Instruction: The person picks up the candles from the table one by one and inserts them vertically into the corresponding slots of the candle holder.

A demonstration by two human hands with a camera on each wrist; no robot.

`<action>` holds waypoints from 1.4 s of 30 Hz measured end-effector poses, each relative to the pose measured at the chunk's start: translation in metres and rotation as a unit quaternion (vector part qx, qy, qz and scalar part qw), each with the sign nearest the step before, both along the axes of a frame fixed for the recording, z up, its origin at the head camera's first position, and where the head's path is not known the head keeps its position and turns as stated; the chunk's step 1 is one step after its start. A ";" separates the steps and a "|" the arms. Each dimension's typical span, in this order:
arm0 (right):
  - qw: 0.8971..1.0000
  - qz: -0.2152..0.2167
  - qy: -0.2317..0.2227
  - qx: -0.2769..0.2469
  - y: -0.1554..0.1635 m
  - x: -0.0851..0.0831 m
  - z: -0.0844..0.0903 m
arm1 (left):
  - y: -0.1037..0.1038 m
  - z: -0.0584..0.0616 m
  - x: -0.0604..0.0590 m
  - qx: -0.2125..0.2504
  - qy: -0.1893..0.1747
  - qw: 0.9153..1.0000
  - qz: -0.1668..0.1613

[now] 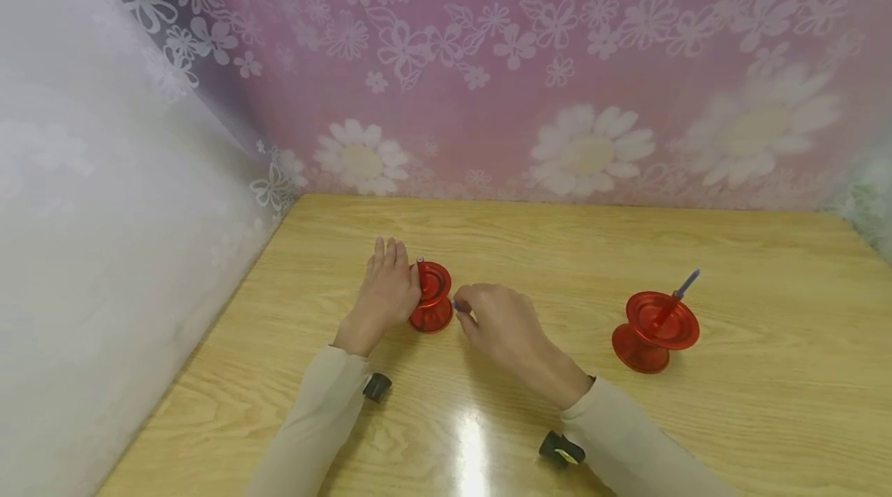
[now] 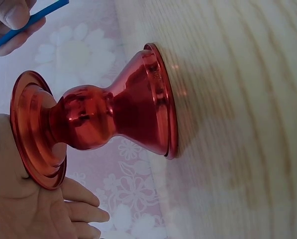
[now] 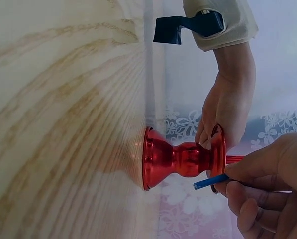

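Note:
A shiny red candle holder [image 1: 432, 317] with a dish, round stem and flared base stands upright on the table, left of centre. My left hand [image 1: 389, 284] rests against its dish, with fingers extended; the left wrist view shows them straight beside the rim, the thumb out of sight. Just right of that holder, my right hand [image 1: 503, 325] pinches a thin blue candle [image 3: 210, 181] between thumb and fingers. One end of this candle sticks out below the fingertips, near the dish in the right wrist view. A narrow red tube [image 1: 421, 272] rises from the dish.
Farther right stands a second red candle holder [image 1: 643, 350], with a blue candle [image 1: 688, 282] upright in its tube. Both stand on a light wooden table [image 1: 557, 241]. A pink flowered curtain [image 1: 474, 94] hangs behind, and a whitish one [image 1: 125, 234] on the left.

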State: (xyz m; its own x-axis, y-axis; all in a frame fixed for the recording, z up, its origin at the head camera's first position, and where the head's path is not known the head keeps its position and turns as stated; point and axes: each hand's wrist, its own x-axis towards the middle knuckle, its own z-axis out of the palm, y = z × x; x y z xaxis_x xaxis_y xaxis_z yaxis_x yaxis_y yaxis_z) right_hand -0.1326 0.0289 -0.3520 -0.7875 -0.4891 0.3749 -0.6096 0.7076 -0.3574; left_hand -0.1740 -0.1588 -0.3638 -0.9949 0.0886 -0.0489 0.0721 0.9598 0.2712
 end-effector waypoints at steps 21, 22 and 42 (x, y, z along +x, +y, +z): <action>0.999 0.008 0.023 -0.045 -0.004 -0.002 0.011 | 0.000 0.002 0.000 0.002 0.002 1.000 0.001; 0.999 0.008 0.022 -0.048 -0.004 -0.002 0.011 | 0.000 0.002 0.000 0.002 0.002 1.000 0.001; 0.996 0.004 0.005 -0.086 -0.006 -0.009 0.029 | -0.001 -0.001 -0.002 -0.010 0.005 1.000 0.000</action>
